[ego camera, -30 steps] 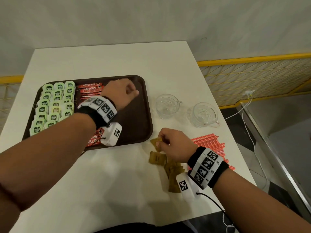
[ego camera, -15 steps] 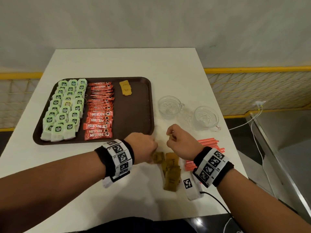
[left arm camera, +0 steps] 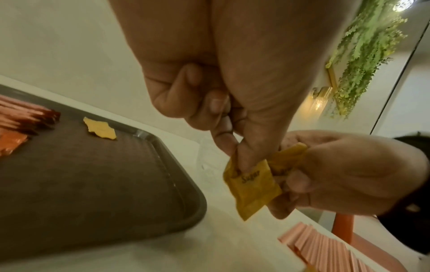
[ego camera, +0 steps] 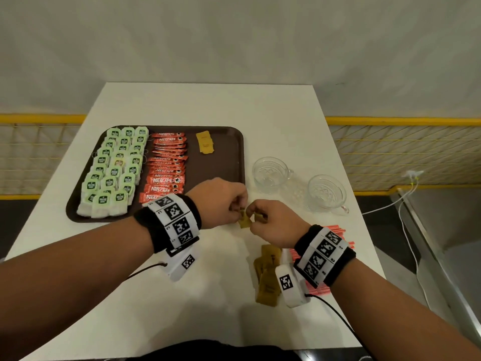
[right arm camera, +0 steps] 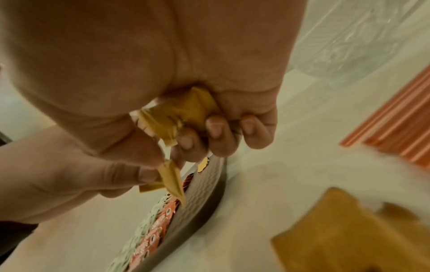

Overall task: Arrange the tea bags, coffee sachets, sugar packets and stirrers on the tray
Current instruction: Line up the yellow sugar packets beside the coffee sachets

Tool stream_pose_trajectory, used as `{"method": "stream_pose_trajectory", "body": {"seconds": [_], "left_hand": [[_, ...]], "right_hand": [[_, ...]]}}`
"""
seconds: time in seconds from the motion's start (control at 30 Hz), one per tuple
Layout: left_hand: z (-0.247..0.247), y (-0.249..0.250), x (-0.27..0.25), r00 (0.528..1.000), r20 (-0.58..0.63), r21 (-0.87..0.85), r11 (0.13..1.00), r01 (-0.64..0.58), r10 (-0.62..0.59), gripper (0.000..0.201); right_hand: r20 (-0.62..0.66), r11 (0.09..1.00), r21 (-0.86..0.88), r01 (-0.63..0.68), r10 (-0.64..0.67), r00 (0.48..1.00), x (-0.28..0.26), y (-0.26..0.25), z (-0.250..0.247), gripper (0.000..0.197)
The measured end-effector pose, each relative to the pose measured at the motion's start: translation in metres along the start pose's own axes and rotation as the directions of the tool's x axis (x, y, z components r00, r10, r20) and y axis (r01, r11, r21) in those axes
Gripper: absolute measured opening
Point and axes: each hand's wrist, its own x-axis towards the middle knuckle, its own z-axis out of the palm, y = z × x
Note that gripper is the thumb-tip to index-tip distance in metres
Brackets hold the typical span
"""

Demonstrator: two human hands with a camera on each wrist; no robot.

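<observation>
The sugar step looks to be in hand: green-labelled tea bags (ego camera: pixel 112 173) and red coffee sachets (ego camera: pixel 166 168) fill the left of the dark brown plastic tray (ego camera: pixel 235 157), with only two sugar packets near its top edge. At frame centre, the left hand (ego camera: pixel 221 201) pinches a mustard-yellow paper sugar packet (left arm camera: pixel 251 185) between thumb and curled fingers (left arm camera: pixel 218 104); the right hand (ego camera: pixel 273 222), fingers clenched, grips another. Next, I judge, each packet goes beside the laid ones; more wait on the white surface (ego camera: pixel 208 282) at lower right.
</observation>
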Motion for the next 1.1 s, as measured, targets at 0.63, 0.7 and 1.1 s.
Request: {"method": "stream_pose_trajectory", "body": {"seconds": [0.63, 0.7, 1.1], "left_hand": [[-0.025, -0.083, 0.038, 0.871, -0.314, -0.190, 0.923, 0.333, -0.379, 0.023], [-0.038, -0.102, 0.057, 0.848, -0.291, -0.170, 0.896, 0.410, -0.443, 0.026], [-0.048, -0.138, 0.123, 0.824, -0.032, 0.221, 0.800, 0.558, -0.566, 0.073]], "right_hand": [[-0.207, 0.897, 0.440, -0.033, 0.137, 0.969, 0.039, -0.019, 0.018, 0.015], [-0.184, 0.881, 0.470, -0.055, 0.158, 0.970, 0.037, -0.018, 0.020, 0.014], [-0.229, 0.953, 0.289, -0.092, 0.162, 0.960, 0.020, -0.004, 0.015, 0.005]]}}
